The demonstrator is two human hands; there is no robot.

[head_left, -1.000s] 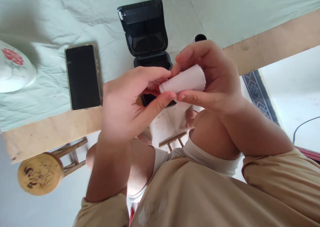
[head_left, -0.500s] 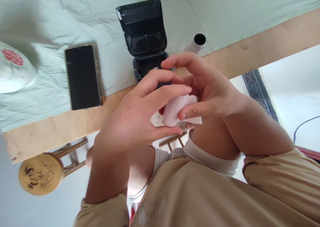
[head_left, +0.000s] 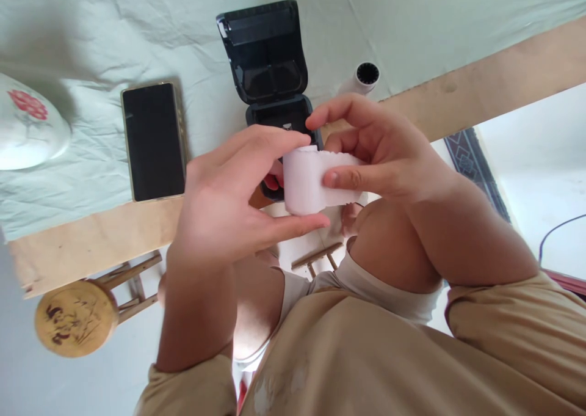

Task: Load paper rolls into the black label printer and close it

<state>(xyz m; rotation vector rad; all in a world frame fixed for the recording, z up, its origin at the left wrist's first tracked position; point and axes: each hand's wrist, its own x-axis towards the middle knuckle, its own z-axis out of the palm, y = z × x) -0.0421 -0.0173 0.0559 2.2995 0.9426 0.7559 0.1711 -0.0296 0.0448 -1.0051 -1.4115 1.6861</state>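
Between my hands is a small roll of white paper (head_left: pixel 302 182), held in the air in front of the table edge. My left hand (head_left: pixel 224 193) grips the roll by its ends, with the thumb below and the fingers above and behind. A loose strip of the paper runs off to the right, and my right hand (head_left: pixel 379 153) pinches it with the thumb on top; the fingers behind are partly hidden. Just beyond the roll stands a black box-like device (head_left: pixel 270 55) with its lid raised, its lower part partly covered by my hands and the roll.
On the pale green cloth (head_left: pixel 183 25) lie a phone (head_left: pixel 154 141) and a white cylinder with a dark ribbed end (head_left: pixel 367 74). A white vessel with a red flower (head_left: pixel 32 126) stands at the left. A wooden stool (head_left: pixel 75 318) is below the table's wooden edge (head_left: pixel 91 239).
The paper roll has turned upright and moved slightly up and left. More of the loose strip shows, drawn out toward my right hand. My left fingers have shifted to the roll's top end.
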